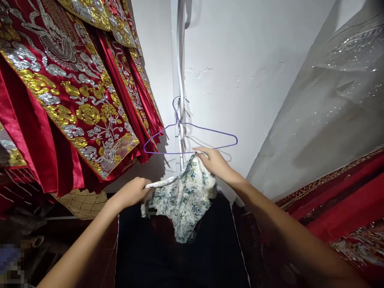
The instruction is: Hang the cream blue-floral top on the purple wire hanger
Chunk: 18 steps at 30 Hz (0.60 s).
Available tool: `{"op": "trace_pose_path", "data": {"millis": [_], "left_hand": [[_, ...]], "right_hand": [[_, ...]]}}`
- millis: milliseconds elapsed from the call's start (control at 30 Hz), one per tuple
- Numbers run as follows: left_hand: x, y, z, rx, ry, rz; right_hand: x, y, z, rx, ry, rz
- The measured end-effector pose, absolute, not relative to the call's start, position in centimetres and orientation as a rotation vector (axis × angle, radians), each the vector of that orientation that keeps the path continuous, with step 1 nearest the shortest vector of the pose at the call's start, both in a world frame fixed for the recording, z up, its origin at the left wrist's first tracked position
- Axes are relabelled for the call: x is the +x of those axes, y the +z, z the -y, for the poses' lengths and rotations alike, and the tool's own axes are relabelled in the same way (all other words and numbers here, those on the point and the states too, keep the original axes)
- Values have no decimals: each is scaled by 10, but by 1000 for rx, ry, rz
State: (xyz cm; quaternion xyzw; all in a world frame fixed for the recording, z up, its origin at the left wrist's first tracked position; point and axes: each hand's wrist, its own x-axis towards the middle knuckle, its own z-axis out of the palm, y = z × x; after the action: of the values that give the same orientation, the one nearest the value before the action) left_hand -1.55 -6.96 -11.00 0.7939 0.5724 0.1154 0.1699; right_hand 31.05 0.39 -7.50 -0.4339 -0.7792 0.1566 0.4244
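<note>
A white garment with a green floral print (192,200) is stretched between my two hands, its lower part bunched and hanging. My left hand (135,192) is closed on one end of its pale top edge. Higher up, my right hand (214,162) pinches the other end of that edge, just under the bottom bar of a purple wire hanger (207,129). The hanger hangs from a hook on a white strip against the wall, and nothing is draped on it. Whether my right fingers touch its bar, I cannot tell.
Red garments with gold and silver embroidery (90,116) hang at the left. On the right are a sheer, glittering cover (324,112) and red decorated fabric (339,200). Behind the hanger stands a white wall (240,52). Dark clothing (180,264) shows below the garment.
</note>
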Motion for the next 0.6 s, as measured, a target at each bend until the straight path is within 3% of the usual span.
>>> {"op": "trace_pose_path", "data": {"millis": [267, 433, 600], "left_hand": [[-44, -102, 34, 2120, 565, -1918], [-24, -74, 4, 2128, 1194, -1699], [3, -48, -7, 2232, 1457, -1635]], "right_hand": [[341, -59, -5, -1294, 416, 2121], [340, -48, -1, -1180, 569, 2202], [329, -61, 9, -1102, 545, 2160]]}}
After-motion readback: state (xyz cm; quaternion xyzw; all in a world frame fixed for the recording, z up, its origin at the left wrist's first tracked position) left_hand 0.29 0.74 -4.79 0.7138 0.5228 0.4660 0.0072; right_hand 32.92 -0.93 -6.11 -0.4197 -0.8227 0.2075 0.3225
